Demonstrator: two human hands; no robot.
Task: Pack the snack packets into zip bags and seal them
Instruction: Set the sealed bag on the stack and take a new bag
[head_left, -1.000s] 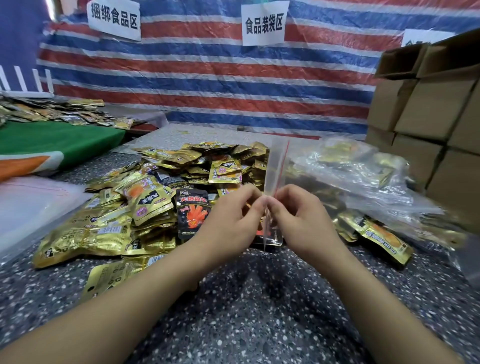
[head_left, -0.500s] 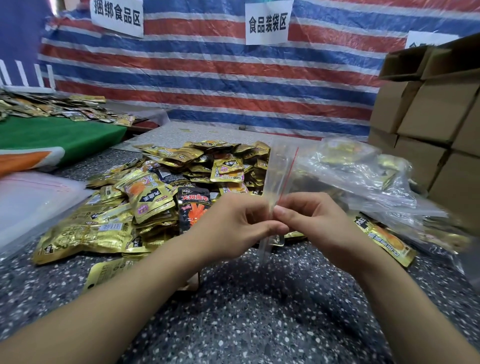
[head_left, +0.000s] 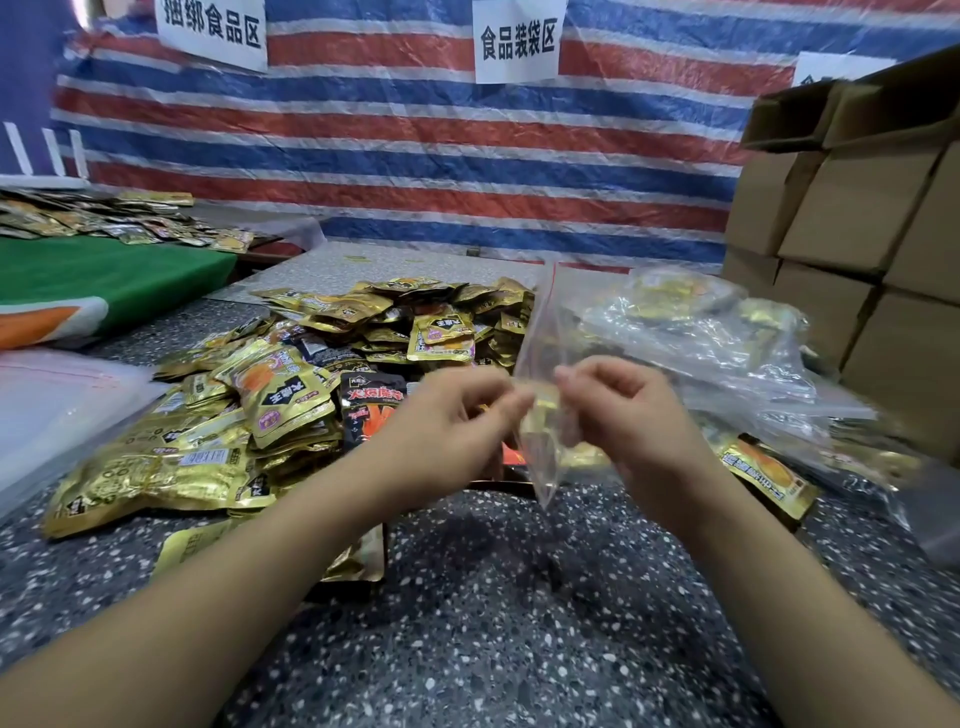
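A clear plastic zip bag with a red seal strip (head_left: 540, 364) is held upright above the dark speckled stone tabletop (head_left: 493, 623), its mouth edge running up toward the striped tarp. The bag is pinched from both sides: the left hand (head_left: 447, 431) has fingertips closed on the film at mid-height, and the right hand (head_left: 618, 415) is curled onto the same film just opposite, the two hands nearly touching. Motion blur covers the fingers, so whether the film layers are being rubbed apart or pressed shut cannot be told; opening is judged more likely, since the bag looks empty.

The heap of gold foil snack packets (head_left: 270, 405) lies just left of the hands, with a black packet printed in red (head_left: 371, 410) at its near edge. Filled clear bags (head_left: 701, 332) are piled to the right, beside stacked brown cardboard boxes (head_left: 857, 218).

Risks from here:
- Film slipping between the fingertips, caused by thin slick plastic and a small pinch area.
- Only one layer being gripped, so the mouth stays shut.
- The bag being dropped onto the heap if either pinch is released early.
- The seal track being creased by hard pulling, which would spoil later closure.
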